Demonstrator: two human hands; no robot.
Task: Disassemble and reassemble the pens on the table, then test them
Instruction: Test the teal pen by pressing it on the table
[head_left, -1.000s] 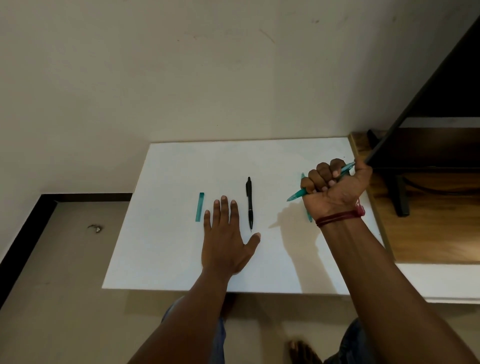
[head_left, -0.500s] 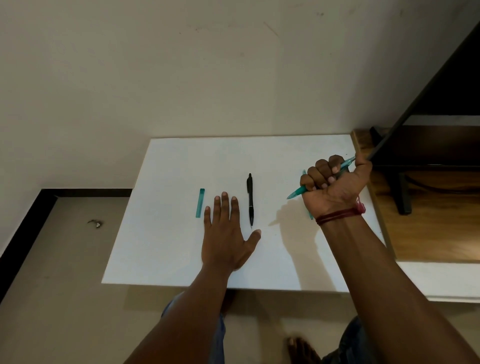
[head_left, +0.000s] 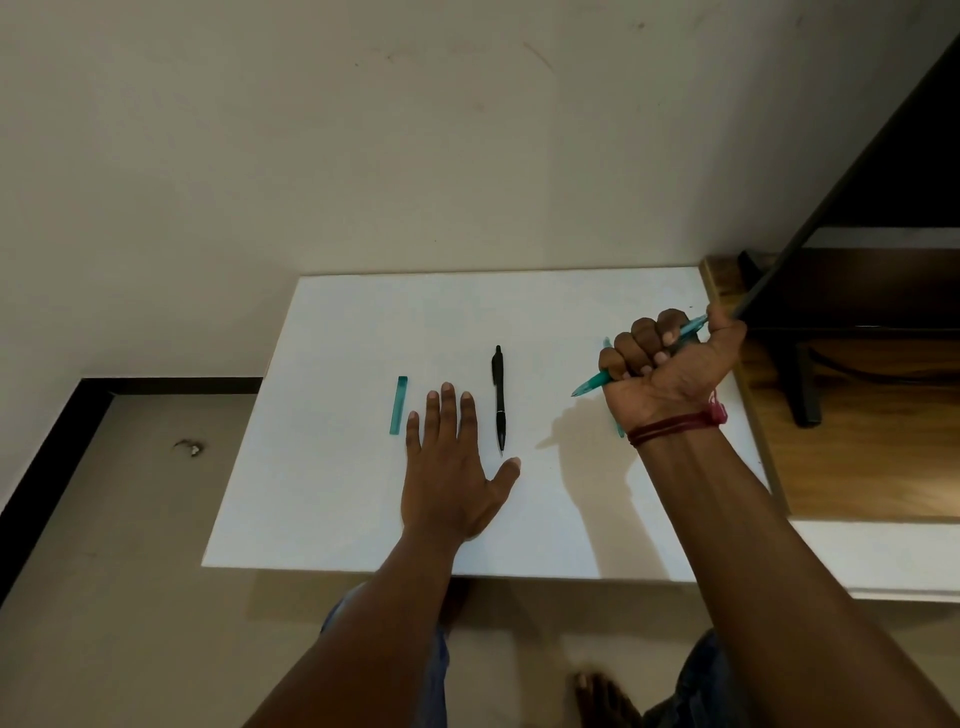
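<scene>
Your left hand (head_left: 452, 467) lies flat on the white tabletop (head_left: 337, 493), palm down. The fingers are straight and close together, the thumb is spread to the side, and it holds nothing.

Your right hand (head_left: 670, 364) is raised over the right part of the tabletop and closed in a fist round a teal pen (head_left: 589, 385). The pen crosses the fist at a slant. Its pointed tip sticks out at the lower left, clear of the surface, and its back end shows beside the thumb at the upper right. A red thread (head_left: 675, 427) is wound round that wrist.

A black pen (head_left: 499, 400) lies on the tabletop between your two hands, just beside the left index finger. Its tip points toward you and ends near the left thumb, apart from it.

A teal cap (head_left: 398, 405) lies on the far side of the left hand, near the little finger and roughly parallel to the black pen.

A second teal piece (head_left: 607, 344) lies on the tabletop under the right hand. Only its two ends show, so I cannot tell what it is.

A wooden shelf (head_left: 857, 441) adjoins the tabletop on the right and carries a dark stand (head_left: 802, 384).
</scene>
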